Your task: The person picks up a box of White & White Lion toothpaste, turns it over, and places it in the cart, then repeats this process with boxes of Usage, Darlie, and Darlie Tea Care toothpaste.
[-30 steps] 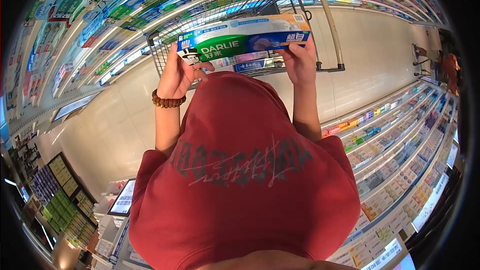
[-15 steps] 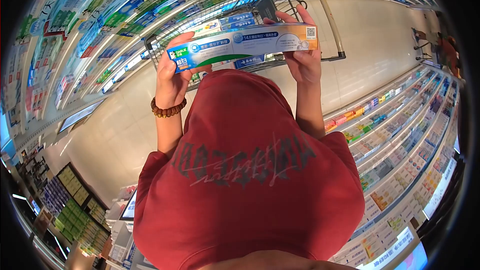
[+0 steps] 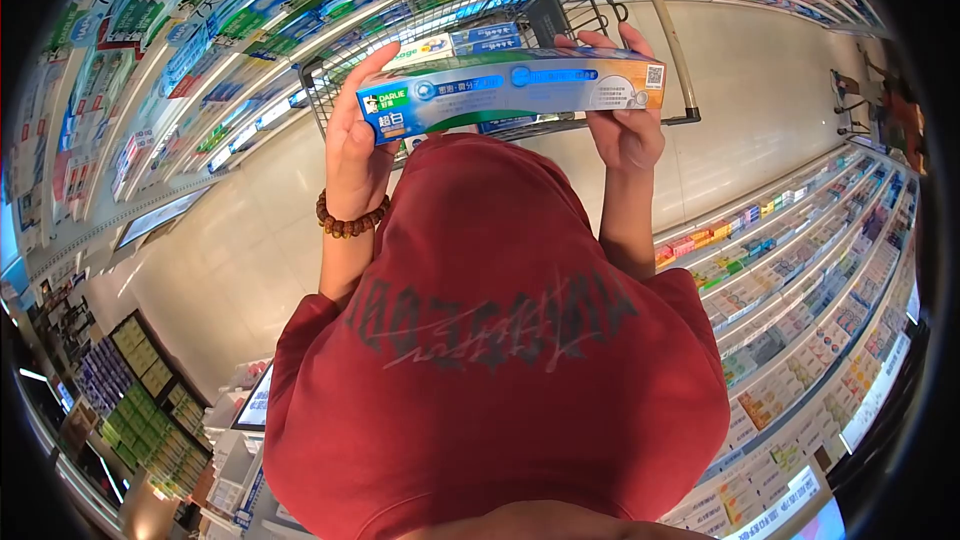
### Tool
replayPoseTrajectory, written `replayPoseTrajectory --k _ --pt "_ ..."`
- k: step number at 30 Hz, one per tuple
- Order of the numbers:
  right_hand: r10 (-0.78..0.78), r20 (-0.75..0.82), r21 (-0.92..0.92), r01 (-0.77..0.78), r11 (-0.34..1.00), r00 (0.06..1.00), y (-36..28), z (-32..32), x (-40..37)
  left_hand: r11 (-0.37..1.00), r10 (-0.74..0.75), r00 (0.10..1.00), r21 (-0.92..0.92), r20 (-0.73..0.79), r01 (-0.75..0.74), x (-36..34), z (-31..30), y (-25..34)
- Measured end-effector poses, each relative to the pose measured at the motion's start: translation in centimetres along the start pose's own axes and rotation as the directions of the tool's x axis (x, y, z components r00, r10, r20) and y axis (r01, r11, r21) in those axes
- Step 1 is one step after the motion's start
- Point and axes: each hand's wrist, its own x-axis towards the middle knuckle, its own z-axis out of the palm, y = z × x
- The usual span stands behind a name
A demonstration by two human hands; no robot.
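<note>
A long Darlie toothpaste box [image 3: 470, 92], blue, silver and orange, is held level between my two hands. My left hand [image 3: 358, 135], with a brown bead bracelet [image 3: 352, 224] at its wrist, grips the blue end, the thumb in front and a finger over the top edge. The orange end with a square code is in my right hand [image 3: 628, 137], thumb below and fingers behind the upper edge. Beyond the box stands a wire shopping cart [image 3: 455, 8]. Several boxes [image 3: 487, 38] lie inside it, partly hidden by the toothpaste box.
Shelves packed with toothpaste boxes [image 3: 215, 35] rise on the left. Further shelves of small packages [image 3: 800, 280] run along the right. Pale floor [image 3: 745, 70] lies between them. At lower left are stacked green goods [image 3: 150, 430]. A person [image 3: 900, 105] shows at the far right edge.
Both hands and the toothpaste box have shifted slightly to the right. The box has tipped a little, so more of its upper side shows. My grip stays at both ends.
</note>
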Motion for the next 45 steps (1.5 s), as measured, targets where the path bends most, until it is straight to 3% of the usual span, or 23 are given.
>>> replayPoseTrajectory --k 2,8,11,14,17,18,20,21,24,25,27,30,34,35,38,39,42,45 --pt "-0.008 0.002 -0.008 0.008 1.0 1.0 -0.1 -0.1 -0.1 1.0 -0.017 0.999 -0.019 -0.032 0.016 -0.1 1.7 0.6" --pt "0.024 -0.042 0.01 -0.024 1.0 0.999 -0.2 -0.7 -0.7 0.998 -0.042 0.997 0.039 0.06 0.04 -0.2 -0.1 -0.6" --pt "0.058 -0.069 0.032 -0.055 0.998 0.996 -0.3 -1.2 -1.1 0.999 -0.035 0.999 -0.003 0.01 0.035 -0.2 0.9 -1.3" --pt "0.163 -0.119 0.014 -0.162 0.987 0.979 -1.0 -2.7 -1.6 0.997 -0.073 0.995 -0.034 0.064 0.075 0.0 1.0 -1.9" --pt "0.236 -0.022 0.095 -0.233 0.968 0.971 -1.3 -4.8 -1.4 0.985 -0.13 0.991 -0.113 0.006 0.13 0.6 1.7 -3.3" --pt "0.303 -0.081 -0.108 -0.311 0.944 0.949 -1.3 -6.1 -1.5 0.983 -0.157 0.988 -0.095 0.002 0.156 0.9 1.4 -4.1" --pt "0.393 -0.23 -0.471 -0.455 0.756 0.891 -1.1 -8.8 -2.0 0.976 -0.211 0.977 -0.059 -0.01 0.21 1.9 0.3 -7.0" --pt "0.426 -0.318 -0.54 -0.531 0.653 0.847 -0.8 -8.8 -2.0 0.968 -0.239 0.971 -0.078 -0.016 0.237 2.3 -0.8 -9.2" --pt "0.363 -0.329 -0.867 -0.431 0.25 0.872 4.0 -16.3 -3.7 0.89 -0.37 0.929 -0.28 0.016 0.359 2.6 -4.7 -16.2" --pt "0.363 -0.337 -0.882 -0.426 0.201 0.869 4.9 -17.5 -4.2 0.939 -0.338 0.941 -0.067 -0.005 0.337 2.1 -5.4 -17.8" --pt "0.368 -0.348 -0.907 -0.408 0.099 0.862 6.3 -19.4 -5.0 0.897 -0.272 0.962 0.356 -0.023 0.263 0.9 -6.3 -20.7" --pt "0.431 -0.374 -0.907 -0.421 0.016 0.821 8.0 -21.8 -5.8 0.618 -0.294 0.954 0.75 -0.057 0.235 -0.6 -8.6 -24.6" --pt "0.489 -0.409 -0.911 -0.309 -0.275 0.771 9.2 -22.9 -6.8 0.43 -0.28 0.942 0.854 -0.184 0.294 -2.0 -10.1 -28.0" --pt "0.454 -0.297 -0.949 -0.205 -0.241 0.84 10.1 -24.8 -8.1 0.405 -0.256 0.952 0.875 -0.169 0.265 -2.4 -10.4 -28.6" --pt "0.517 -0.407 -0.906 -0.258 -0.337 0.753 10.2 -24.8 -8.0 0.4 -0.235 0.953 0.874 -0.192 0.275 -3.2 -10.0 -30.0" --pt "0.499 -0.378 -0.914 -0.227 -0.336 0.78 10.4 -25.0 -8.1 0.407 -0.316 0.914 0.835 -0.253 0.372 -3.4 -9.8 -30.3" --pt "0.529 -0.396 -0.913 -0.258 -0.317 0.75 10.5 -24.6 -7.4 0.412 -0.144 0.979 0.891 -0.141 0.189 -4.2 -10.7 -32.5" --pt "0.547 -0.369 -0.918 -0.205 -0.339 0.751 10.6 -24.3 -6.9 0.377 -0.175 0.972 0.902 -0.154 0.21 -4.2 -10.8 -32.7"
